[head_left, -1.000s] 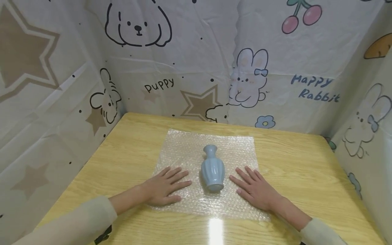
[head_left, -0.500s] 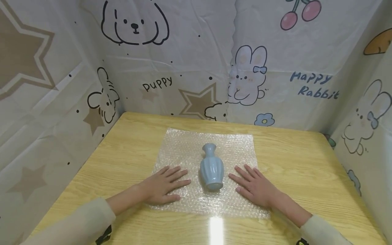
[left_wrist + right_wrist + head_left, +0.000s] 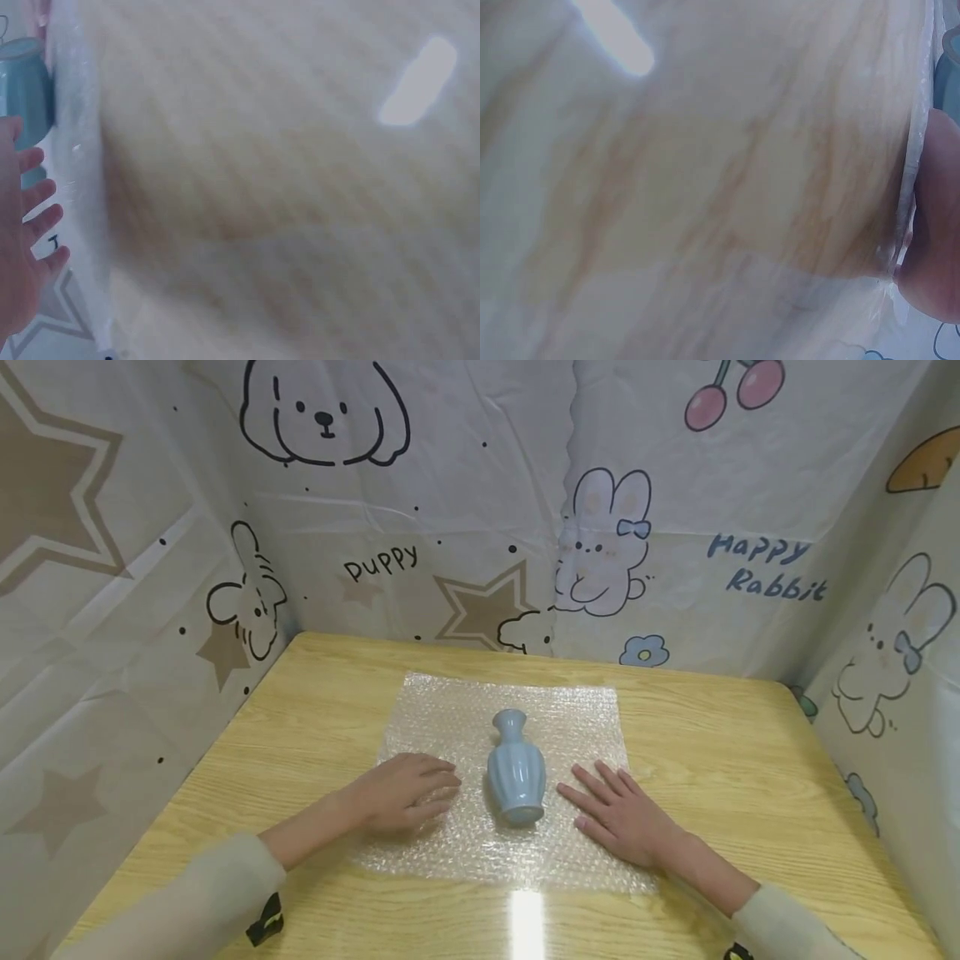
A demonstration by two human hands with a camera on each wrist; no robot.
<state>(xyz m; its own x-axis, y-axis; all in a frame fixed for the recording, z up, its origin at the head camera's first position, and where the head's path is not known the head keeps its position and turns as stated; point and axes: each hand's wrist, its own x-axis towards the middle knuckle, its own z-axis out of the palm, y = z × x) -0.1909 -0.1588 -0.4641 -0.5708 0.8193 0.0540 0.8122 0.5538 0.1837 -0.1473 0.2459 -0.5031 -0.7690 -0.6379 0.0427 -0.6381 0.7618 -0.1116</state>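
Note:
A pale blue ceramic vase (image 3: 516, 781) lies on its side on a square sheet of bubble wrap (image 3: 555, 710), its mouth toward the back. To its left, my left hand (image 3: 408, 792) hovers close over the sheet with fingers relaxed and a little bent, holding nothing. Spread flat on the sheet's right part, my right hand (image 3: 618, 817) has its fingers pointing toward the vase without touching it. In the left wrist view the vase (image 3: 28, 94) shows past the fingers (image 3: 43, 223). Only part of the right hand (image 3: 936, 217) appears in the right wrist view, beside the sheet's edge.
The bubble wrap rests on a wood-grain table (image 3: 712, 752). A white cloth backdrop (image 3: 450, 468) printed with cartoon animals and stars rises behind the table and along both sides. A bright light reflection lies on the table near the front.
My left hand has lifted from lying flat with spread fingers to a raised, slightly bent pose. The right hand and the vase stay in place; the head view has shifted slightly.

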